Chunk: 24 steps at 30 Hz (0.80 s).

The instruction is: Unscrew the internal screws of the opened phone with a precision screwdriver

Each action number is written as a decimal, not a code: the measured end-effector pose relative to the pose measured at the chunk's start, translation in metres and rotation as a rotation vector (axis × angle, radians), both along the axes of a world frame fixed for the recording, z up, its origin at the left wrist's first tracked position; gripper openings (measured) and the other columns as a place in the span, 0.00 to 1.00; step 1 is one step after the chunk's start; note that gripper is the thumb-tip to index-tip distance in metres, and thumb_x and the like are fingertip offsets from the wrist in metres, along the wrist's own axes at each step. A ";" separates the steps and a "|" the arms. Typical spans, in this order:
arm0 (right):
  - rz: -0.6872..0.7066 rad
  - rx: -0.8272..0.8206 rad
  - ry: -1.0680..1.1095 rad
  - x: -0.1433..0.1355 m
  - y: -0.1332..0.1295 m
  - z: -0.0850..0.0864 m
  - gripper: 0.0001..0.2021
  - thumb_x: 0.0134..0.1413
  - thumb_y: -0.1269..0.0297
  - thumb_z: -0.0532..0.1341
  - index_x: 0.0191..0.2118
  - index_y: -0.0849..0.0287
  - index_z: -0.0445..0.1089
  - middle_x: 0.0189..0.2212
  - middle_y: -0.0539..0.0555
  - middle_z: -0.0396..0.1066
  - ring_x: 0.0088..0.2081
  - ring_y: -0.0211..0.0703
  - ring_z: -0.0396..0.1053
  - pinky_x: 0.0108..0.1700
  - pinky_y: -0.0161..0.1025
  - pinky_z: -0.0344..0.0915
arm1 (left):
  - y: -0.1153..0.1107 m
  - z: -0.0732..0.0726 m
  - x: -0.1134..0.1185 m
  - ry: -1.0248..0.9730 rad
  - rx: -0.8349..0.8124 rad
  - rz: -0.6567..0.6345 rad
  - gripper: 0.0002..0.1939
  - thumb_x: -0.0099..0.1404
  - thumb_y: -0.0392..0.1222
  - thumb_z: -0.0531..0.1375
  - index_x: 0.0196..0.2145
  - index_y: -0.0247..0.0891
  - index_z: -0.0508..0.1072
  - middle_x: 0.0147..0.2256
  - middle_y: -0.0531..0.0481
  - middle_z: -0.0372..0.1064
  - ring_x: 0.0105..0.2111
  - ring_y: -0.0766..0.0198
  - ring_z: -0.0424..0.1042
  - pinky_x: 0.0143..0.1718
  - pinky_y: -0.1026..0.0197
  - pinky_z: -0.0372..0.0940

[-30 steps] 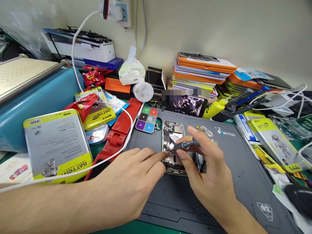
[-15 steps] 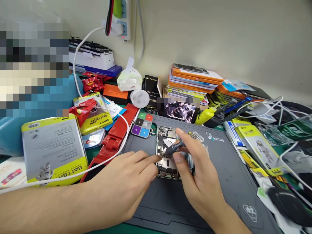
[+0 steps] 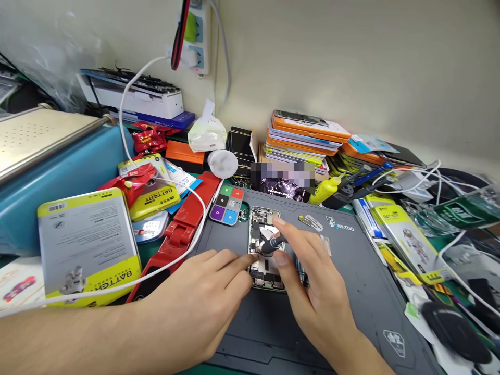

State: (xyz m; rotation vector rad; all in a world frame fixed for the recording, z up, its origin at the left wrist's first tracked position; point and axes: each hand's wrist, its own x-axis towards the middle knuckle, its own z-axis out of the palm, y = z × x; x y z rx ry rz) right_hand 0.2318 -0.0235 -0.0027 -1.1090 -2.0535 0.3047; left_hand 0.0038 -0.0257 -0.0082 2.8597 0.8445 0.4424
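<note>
An opened phone [image 3: 269, 271] lies on the grey mat [image 3: 250, 325], its inner boards and metal parts showing. My right hand [image 3: 316, 276] grips a dark screwdriver [image 3: 273, 243] between thumb and fingers, tilted with its tip down at the middle of the phone. From the left, my left hand [image 3: 213, 291] rests at the phone's edge, fingers together and the index fingertip close to the screwdriver tip. Whether that hand pinches anything small is hidden.
A coloured square tray [image 3: 227, 205] sits beyond the phone. Battery boxes [image 3: 89, 245], a red tool [image 3: 177, 229] and a white cable [image 3: 156, 269] are at left. Stacked boxes [image 3: 304, 133] stand behind; more packages [image 3: 410, 242] lie at right.
The view has shifted slightly, and a blue box at the left now shows where blurring was. Both hands keep nearly the same places; the screwdriver is still over the phone.
</note>
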 end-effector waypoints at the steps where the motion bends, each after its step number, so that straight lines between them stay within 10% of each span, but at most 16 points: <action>1: 0.007 -0.013 0.005 0.000 0.000 0.000 0.29 0.73 0.77 0.56 0.73 0.49 0.58 0.62 0.55 0.69 0.61 0.46 0.67 0.61 0.45 0.65 | 0.000 0.000 0.000 0.015 0.014 -0.003 0.11 0.70 0.30 0.54 0.47 0.33 0.73 0.53 0.42 0.74 0.45 0.50 0.70 0.44 0.49 0.68; 24: -0.043 0.031 0.040 -0.004 -0.004 -0.014 0.28 0.69 0.78 0.56 0.70 0.51 0.59 0.52 0.59 0.74 0.53 0.52 0.75 0.56 0.51 0.76 | 0.003 -0.005 0.008 -0.109 -0.081 0.049 0.08 0.73 0.33 0.55 0.46 0.34 0.73 0.53 0.43 0.75 0.48 0.51 0.73 0.48 0.51 0.72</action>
